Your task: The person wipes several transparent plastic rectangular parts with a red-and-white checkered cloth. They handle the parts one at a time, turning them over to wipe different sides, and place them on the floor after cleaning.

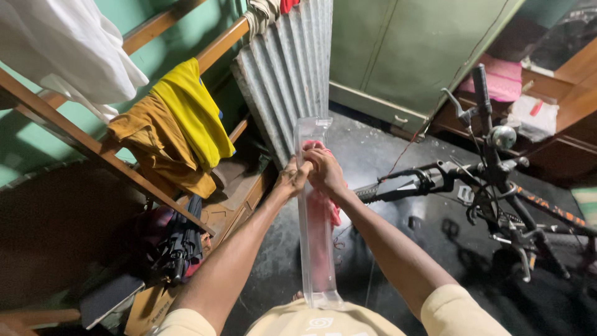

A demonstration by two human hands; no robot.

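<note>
A long clear plastic sleeve-like piece [314, 249] stands upright in front of me, its lower end near my chest and its top end up near the corrugated sheet. My left hand [291, 178] grips its left edge near the upper part. My right hand [324, 169] presses a red cloth [333, 208] against the clear piece from the right side. The cloth shows through the plastic and hangs a little below my right wrist. Both hands touch each other at the clear piece.
A corrugated metal sheet [291, 68] leans against a green cabinet [404, 50]. A bicycle [491, 174] stands at the right, its handlebar close to my right arm. Yellow and mustard clothes [180, 124] hang on a wooden rail [93, 146] at the left; dark umbrellas [180, 242] lie below.
</note>
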